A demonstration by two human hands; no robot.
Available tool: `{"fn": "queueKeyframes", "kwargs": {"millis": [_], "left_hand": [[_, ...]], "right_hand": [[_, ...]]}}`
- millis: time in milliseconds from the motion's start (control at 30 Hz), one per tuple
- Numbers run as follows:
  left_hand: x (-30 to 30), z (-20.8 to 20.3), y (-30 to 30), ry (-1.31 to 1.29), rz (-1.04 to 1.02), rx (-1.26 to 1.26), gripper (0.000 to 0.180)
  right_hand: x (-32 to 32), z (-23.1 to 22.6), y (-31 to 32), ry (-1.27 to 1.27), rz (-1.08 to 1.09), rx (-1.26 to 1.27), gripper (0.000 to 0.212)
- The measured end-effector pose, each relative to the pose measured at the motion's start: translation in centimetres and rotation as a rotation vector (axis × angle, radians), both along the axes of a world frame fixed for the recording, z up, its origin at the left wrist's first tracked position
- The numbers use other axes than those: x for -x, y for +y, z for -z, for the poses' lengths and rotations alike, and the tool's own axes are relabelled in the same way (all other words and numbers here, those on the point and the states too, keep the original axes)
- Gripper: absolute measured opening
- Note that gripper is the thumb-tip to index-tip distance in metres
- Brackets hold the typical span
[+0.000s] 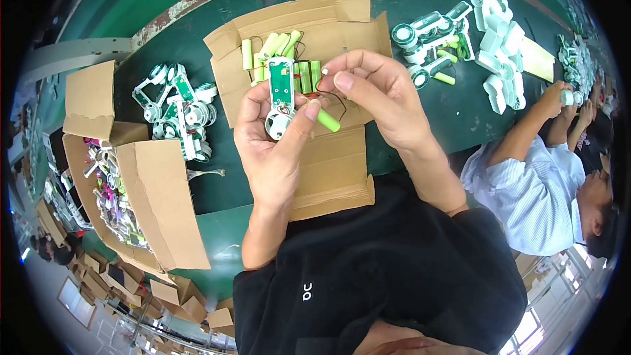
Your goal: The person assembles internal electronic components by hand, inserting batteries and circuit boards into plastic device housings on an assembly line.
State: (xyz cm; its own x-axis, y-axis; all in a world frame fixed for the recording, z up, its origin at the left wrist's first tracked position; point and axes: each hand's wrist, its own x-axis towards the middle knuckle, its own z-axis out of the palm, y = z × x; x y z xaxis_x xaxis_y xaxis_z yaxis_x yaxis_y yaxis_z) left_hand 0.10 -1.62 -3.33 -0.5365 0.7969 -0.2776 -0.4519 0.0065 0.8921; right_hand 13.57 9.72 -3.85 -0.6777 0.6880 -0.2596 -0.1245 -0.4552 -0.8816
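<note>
Head view, from the centre: the left hand (266, 151) is gripping a white casing (279, 117), green board (282, 84) showing, at eleven o'clock; the right hand (381, 97) is pinching a white plug (325, 71) at twelve. A green battery (329, 121) is poking out beside the left hand. Opened cardboard (335, 167) is lying underneath.

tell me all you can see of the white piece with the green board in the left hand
The white piece looks like plastic: a long narrow frame holding a green board, with a round part at its lower end. The left hand holds it nearly upright, board facing the camera, over the cardboard.
</note>
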Motion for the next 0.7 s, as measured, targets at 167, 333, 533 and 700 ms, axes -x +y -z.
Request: {"fn": "queueKeyframes", "kwargs": {"millis": [167,333,533,700], "left_hand": [[-0.2,0.2,0.2,0.012,-0.040,-0.048,0.039],[-0.6,0.4,0.1,0.112,-0.039,-0.032,0.039],[-1.8,0.3,0.2,0.110,-0.010,-0.058,0.036],[-1.2,0.4,0.0,0.032,-0.037,-0.063,0.025]], "right_hand": [[-0.1,0.6,-1.5,0.045,0.025,-0.012,0.016],[0.8,1.1,-1.8,-0.011,0.102,-0.110,0.014],[1.1,0.4,-1.6,0.066,0.143,-0.029,0.013],[0.8,-0.1,-1.4,-0.115,0.121,-0.218,0.011]]}}
